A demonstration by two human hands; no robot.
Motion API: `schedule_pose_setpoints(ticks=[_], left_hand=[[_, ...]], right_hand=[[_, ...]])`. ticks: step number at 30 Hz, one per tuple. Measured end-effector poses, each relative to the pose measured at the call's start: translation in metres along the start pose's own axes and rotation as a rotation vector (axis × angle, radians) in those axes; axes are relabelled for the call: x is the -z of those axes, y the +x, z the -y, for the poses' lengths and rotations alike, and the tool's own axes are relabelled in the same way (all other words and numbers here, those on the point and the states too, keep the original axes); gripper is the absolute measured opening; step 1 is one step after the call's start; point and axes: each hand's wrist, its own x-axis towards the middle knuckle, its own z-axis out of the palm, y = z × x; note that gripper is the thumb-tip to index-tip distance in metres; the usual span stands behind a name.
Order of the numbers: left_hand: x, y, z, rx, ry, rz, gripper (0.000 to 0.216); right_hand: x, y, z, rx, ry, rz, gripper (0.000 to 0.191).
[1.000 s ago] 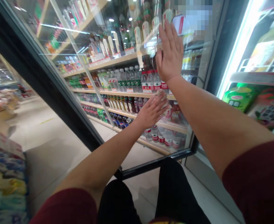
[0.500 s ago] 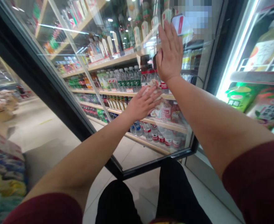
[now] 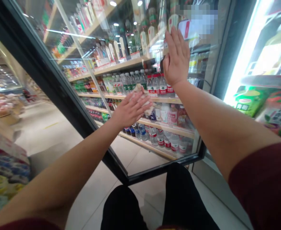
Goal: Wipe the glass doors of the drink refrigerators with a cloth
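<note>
My left hand (image 3: 128,108) lies flat with its fingers apart, pressing a crumpled, pale, patterned cloth (image 3: 150,111) to the pane of a glass door (image 3: 59,92) with a black frame. Parts of the cloth stick out past the fingertips; the rest is hidden under the hand. Higher up and to the right, my right hand (image 3: 177,60) rests palm-first on the same pane. Its fingers point upward, and it holds nothing.
Behind the glass, shelves bear rows of drink bottles (image 3: 163,86). At the right, a lit cooler holds green drink pouches (image 3: 249,100). Stacked packaged goods (image 3: 6,163) stand at the left. My knees (image 3: 180,188) are close to the door's bottom frame.
My left hand has slid left and slightly down across the glass with the cloth. My right hand stays on the pane; the whole view has shifted slightly.
</note>
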Motion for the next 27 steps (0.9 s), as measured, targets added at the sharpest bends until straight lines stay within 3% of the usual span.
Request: schedule_pose_setpoints(ticks=[4, 6, 9, 11, 13, 16, 20, 23, 27], left_hand=[[0.051, 0.004, 0.037, 0.235, 0.082, -0.203, 0.066], [0.057, -0.001, 0.045, 0.367, 0.127, -0.324, 0.070], [0.029, -0.025, 0.035, 0.325, 0.112, -0.311, 0.071], [0.005, -0.042, 0.024, 0.180, 0.085, -0.188, 0.063], [-0.004, -0.052, 0.022, 0.047, 0.068, -0.068, 0.052], [0.023, -0.047, 0.039, 0.011, 0.077, -0.046, 0.053], [0.068, -0.031, 0.066, 0.278, 0.184, -0.282, 0.069], [0.051, -0.038, 0.059, 0.388, 0.215, -0.370, 0.073], [0.001, -0.065, 0.035, 0.099, 0.138, -0.157, 0.056]], right_hand=[[-0.002, 0.000, -0.001, -0.001, -0.001, -0.011, 0.070], [-0.002, 0.000, -0.002, 0.003, -0.005, -0.010, 0.068], [-0.003, 0.001, -0.004, 0.005, 0.001, -0.005, 0.065], [-0.005, 0.002, -0.006, 0.003, 0.010, 0.001, 0.064], [-0.007, 0.003, -0.008, 0.013, 0.011, 0.010, 0.066], [-0.012, 0.003, -0.012, 0.037, 0.003, 0.003, 0.066], [-0.018, 0.002, -0.017, 0.079, 0.022, -0.041, 0.064], [-0.019, 0.002, -0.018, 0.095, 0.026, -0.043, 0.063], [-0.017, 0.002, -0.017, 0.095, -0.010, -0.020, 0.062]])
